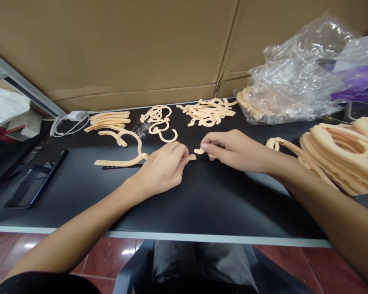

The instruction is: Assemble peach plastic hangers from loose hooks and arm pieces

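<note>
My left hand (162,168) is closed around the middle of a cream plastic clothes hanger (119,163). The hanger's round hook points away from me, one arm extends left, and the tip of the other shows past my fingers. Just to the right, my right hand (236,151) pinches a small curved cream hanger piece (198,151), its end poking out towards the hanger's tip with a slight gap between. The rest of that piece is mostly hidden by my fingers. Beyond my hands lie loose hooks (168,136) and a heap of small curved pieces (207,111).
Straight hanger arms (110,118) are stacked at the back left near a white charger cable (69,128). A phone (37,179) lies at left. Finished-looking hangers (334,151) pile up at right, below a clear plastic bag (294,85). Cardboard (125,49) walls the back edge.
</note>
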